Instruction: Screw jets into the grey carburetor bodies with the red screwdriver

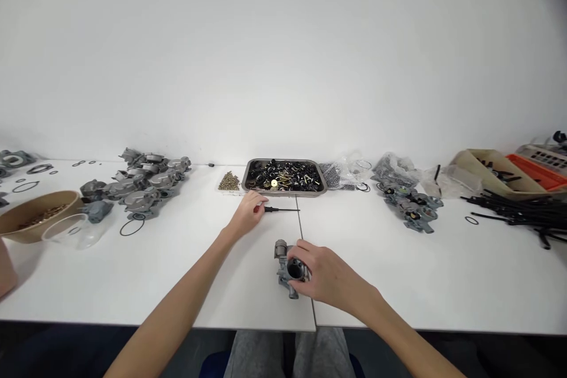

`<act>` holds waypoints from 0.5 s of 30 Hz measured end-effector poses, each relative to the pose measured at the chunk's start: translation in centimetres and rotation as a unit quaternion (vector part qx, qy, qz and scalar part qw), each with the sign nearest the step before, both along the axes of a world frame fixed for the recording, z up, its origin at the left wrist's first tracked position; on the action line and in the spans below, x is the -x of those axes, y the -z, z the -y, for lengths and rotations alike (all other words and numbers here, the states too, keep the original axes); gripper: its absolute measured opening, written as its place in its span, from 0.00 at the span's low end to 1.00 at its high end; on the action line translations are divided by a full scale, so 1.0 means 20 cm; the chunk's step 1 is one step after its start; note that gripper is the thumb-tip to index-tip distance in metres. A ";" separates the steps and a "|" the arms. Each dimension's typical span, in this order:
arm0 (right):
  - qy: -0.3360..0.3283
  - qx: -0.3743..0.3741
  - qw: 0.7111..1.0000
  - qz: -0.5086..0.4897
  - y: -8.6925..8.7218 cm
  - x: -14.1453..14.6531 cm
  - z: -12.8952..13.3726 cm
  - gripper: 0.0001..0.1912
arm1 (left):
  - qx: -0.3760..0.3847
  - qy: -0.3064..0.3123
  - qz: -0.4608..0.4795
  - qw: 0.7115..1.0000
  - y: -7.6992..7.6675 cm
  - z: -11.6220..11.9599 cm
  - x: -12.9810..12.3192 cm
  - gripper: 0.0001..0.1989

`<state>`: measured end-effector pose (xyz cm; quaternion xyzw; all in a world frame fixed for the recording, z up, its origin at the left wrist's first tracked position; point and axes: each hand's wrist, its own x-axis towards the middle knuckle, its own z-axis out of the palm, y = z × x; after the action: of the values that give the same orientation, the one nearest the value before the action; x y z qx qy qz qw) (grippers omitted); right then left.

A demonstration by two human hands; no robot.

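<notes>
Near the front edge of the white table (pixel 248 301), a grey metal carburetor body (pixel 282 269) stands at the seam between two table tops. My right hand (pixel 321 271) grips it from the right, fingers and thumb around its round dark opening. Further back, my left hand (pixel 248 212) is closed around the red handle of a thin screwdriver (pixel 277 209), whose dark shaft points right, lying low over the table. Just behind my left hand is a metal tray (pixel 283 192) full of small black and brass parts, with a pile of brass pieces (pixel 229 181) to its left.
Grey carburetor bodies (pixel 146 183) are heaped at left, beside a tan bowl (pixel 39 215) and clear cup (pixel 73 231). At right lie more metal bodies (pixel 410 207), plastic bags (pixel 394 168), black tubes (pixel 522 209) and bins (pixel 491 171). Part of another person (pixel 5 271) shows at far left.
</notes>
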<state>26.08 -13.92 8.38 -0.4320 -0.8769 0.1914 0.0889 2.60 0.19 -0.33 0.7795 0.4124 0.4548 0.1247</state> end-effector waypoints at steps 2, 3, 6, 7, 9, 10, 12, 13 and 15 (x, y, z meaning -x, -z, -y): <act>0.000 0.015 1.000 0.007 -0.02 -0.01 -0.01 0.16 | -0.012 0.002 -0.015 1.000 0.02 0.00 0.00 0.11; -0.002 0.034 0.999 0.003 -0.04 -0.03 -0.02 0.18 | -0.019 0.003 -0.022 1.000 0.02 0.00 0.00 0.12; 0.010 0.087 0.994 -0.058 -0.13 -0.08 -0.16 0.19 | -0.037 0.004 -0.017 0.999 0.04 0.00 -0.02 0.12; 0.030 0.078 0.993 -0.089 -0.16 -0.09 -0.24 0.18 | -0.041 0.003 -0.008 0.999 0.05 0.00 -0.03 0.12; 0.081 -0.008 0.989 -0.124 -0.19 -0.10 -0.45 0.16 | -0.046 0.005 0.009 0.999 0.06 0.01 -0.05 0.13; 0.110 -0.061 0.985 -0.116 -0.19 -0.10 -0.57 0.14 | -0.047 0.008 0.014 0.999 0.07 0.01 -0.06 0.13; 0.169 -0.108 0.976 -0.080 -0.17 -0.07 -0.82 0.11 | -0.045 0.016 0.018 0.999 0.08 0.01 -0.07 0.13; 0.180 -0.106 0.975 -0.069 -0.15 -0.05 -0.93 0.10 | -0.043 0.018 0.019 0.999 0.08 0.01 -0.08 0.13; 0.192 -0.096 0.976 -0.044 -0.09 0.00 -1.13 0.09 | -0.038 0.017 0.020 0.999 0.09 0.01 -0.08 0.13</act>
<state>26.09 8.73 10.10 -0.5732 -0.7869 0.1040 0.2034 4.14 -0.10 -2.05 0.7811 0.3791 0.4837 0.1107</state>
